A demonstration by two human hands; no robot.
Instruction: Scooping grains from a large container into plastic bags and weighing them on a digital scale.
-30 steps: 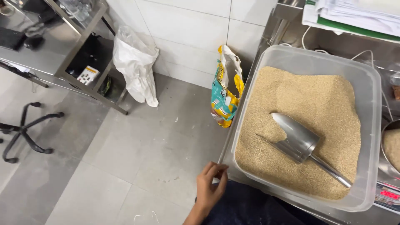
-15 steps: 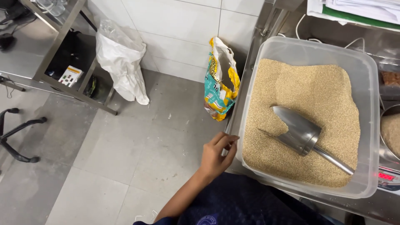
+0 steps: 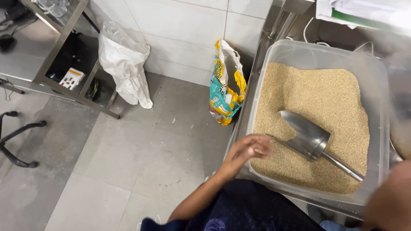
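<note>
The left hand (image 3: 247, 150) is seen loosely curled, fingers bent and holding nothing, at the near left rim of the clear plastic tub (image 3: 381, 128) of grain on the steel counter (image 3: 257, 72). A metal scoop (image 3: 309, 137) lies half-buried just beside it. The right hand (image 3: 387, 199) is blurred; its state cannot be told. Open floor (image 3: 141, 154) lies leftward.

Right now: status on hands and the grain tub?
Left hand bare at the tub's near corner. Right hand blurred, grip unclear. Metal scoop lies untouched in grain. Nothing between.
</note>
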